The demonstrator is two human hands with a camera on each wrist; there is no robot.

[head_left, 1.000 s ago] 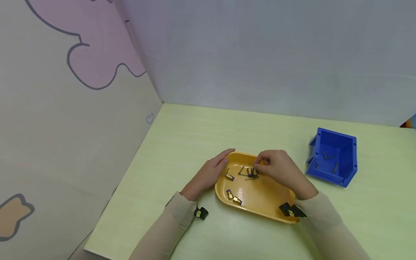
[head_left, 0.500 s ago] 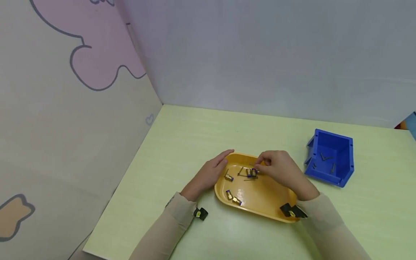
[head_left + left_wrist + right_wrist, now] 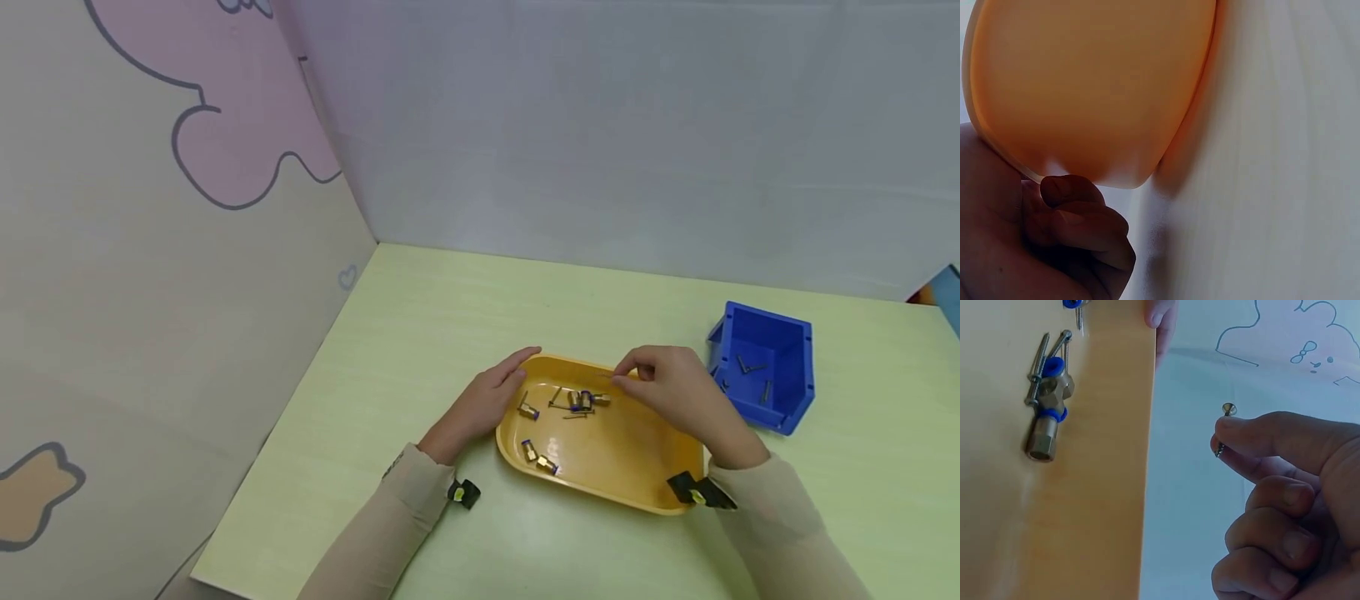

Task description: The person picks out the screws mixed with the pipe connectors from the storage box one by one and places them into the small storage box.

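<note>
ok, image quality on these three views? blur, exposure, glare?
Head view: even light, sharp, faint sheen on the yellow tray floor. Left wrist view: dim, tray underside blurred from closeness, left hand in shadow. Right wrist view: bright, slightly washed; screw pinched by right hand is crisp, brass fitting a bit soft.

A small sorting bench set up in a staged corner — not a home kitchen or a shop floor. A pale green table (image 3: 465, 308) stands against plain panels: a grey wall (image 3: 600, 125) behind, and a beige side panel (image 3: 150, 275) with pink cartoon shapes. The hardware points to light workshop work — a yellow tray (image 3: 622, 467) of brass fittings (image 3: 528, 409) and screws (image 3: 557, 394), and a blue parts bin (image 3: 787, 333) with more screws in it.
</note>
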